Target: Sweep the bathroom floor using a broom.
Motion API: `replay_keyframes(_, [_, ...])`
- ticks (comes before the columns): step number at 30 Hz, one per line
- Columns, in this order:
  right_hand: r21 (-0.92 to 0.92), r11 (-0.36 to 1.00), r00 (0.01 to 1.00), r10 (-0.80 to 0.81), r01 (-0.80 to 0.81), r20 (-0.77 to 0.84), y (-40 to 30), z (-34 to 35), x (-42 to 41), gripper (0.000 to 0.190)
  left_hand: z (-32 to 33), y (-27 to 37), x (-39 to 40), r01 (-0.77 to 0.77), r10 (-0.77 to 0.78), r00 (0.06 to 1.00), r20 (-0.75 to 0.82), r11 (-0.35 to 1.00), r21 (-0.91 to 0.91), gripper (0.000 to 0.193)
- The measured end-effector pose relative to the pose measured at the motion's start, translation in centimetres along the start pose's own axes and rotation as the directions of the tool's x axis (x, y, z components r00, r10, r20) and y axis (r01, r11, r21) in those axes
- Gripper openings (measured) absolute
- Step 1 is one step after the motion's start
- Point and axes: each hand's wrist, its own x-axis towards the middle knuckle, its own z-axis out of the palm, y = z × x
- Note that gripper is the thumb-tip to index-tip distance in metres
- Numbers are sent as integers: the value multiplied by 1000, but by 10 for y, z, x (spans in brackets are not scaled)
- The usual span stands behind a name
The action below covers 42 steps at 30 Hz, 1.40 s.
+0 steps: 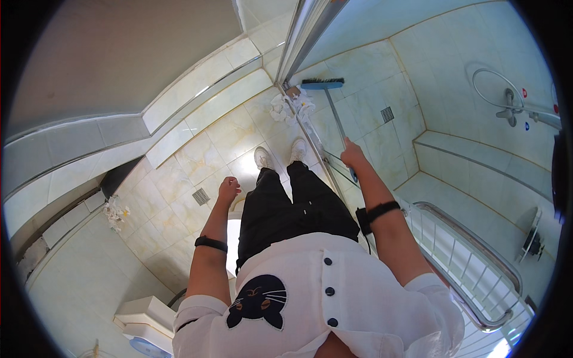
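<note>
My right hand (352, 153) grips the grey handle of a broom (332, 104) on the shower side of the floor. The broom's blue head (323, 85) lies on the tiles near the door frame, its dark bristles facing away from me. Close to the head, crumpled white paper (282, 109) is heaped across the metal door track (309, 132), with a small brown piece (293, 92) beside it. My left hand (229, 189) hangs over the tiled floor with its fingers curled, and no object shows in it.
Floor drains (201, 196) (387, 114) sit on both sides of the track. More crumpled paper (115, 213) lies by the left wall. A shower mixer (508, 109) and a chrome rack (470, 250) are on the right. A raised tiled ledge (228, 98) runs along the far wall.
</note>
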Motion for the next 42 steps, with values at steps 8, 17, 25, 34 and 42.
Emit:
replay_keyframes(8, [-148, 986, 986, -54, 77, 156, -21, -16, -17, 60, -17, -44, -10, 50, -51, 998, -37, 998, -32, 22])
replay_keyframes(17, [108, 993, 933, 2, -44, 359, -13, -54, -96, 60, -8, -21, 4, -27, 26, 999, -26, 999, -34, 21])
replay_keyframes(25, [-38, 995, 995, -98, 98, 2, -8, -19, -51, 57, -12, -10, 7, 4, -4, 1000, 21, 1000, 11, 25])
replay_keyframes(34, [-170, 985, 984, -13, 44, 177, -39, -9, -19, 48, -24, -29, -4, 11, -11, 999, -50, 1000, -15, 21])
replay_keyframes(42, [-4, 995, 969, -94, 97, 228, 3, -47, -72, 55, -16, -27, 6, -4, 3, 1000, -13, 999, -38, 21])
